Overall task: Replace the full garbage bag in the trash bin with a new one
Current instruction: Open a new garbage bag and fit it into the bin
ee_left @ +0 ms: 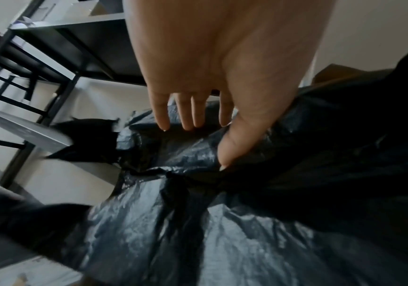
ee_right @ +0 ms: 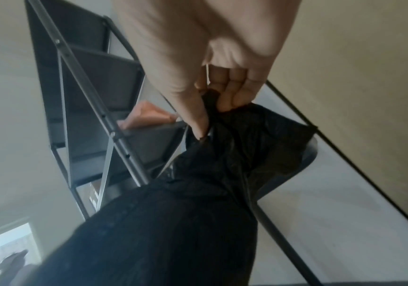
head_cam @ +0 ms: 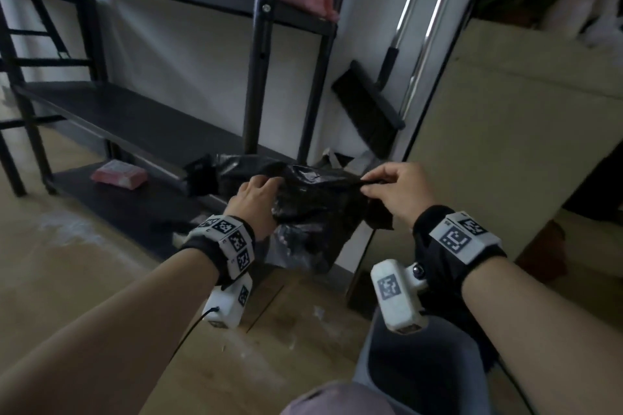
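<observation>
A crumpled black garbage bag hangs just above the wooden floor in front of a black shelf, stretched between both hands. My left hand lies on its upper left side; in the left wrist view the fingers are nearly straight over the plastic and the thumb rests on a fold. My right hand pinches a twisted strip of the bag's edge between thumb and curled fingers. A grey bin-like shape with a dark inside sits low, under my right wrist.
A black metal shelf unit stands behind the bag, with a pink packet on its lowest board. A black broom head with metal handles leans on the wall. A beige cabinet rises at the right.
</observation>
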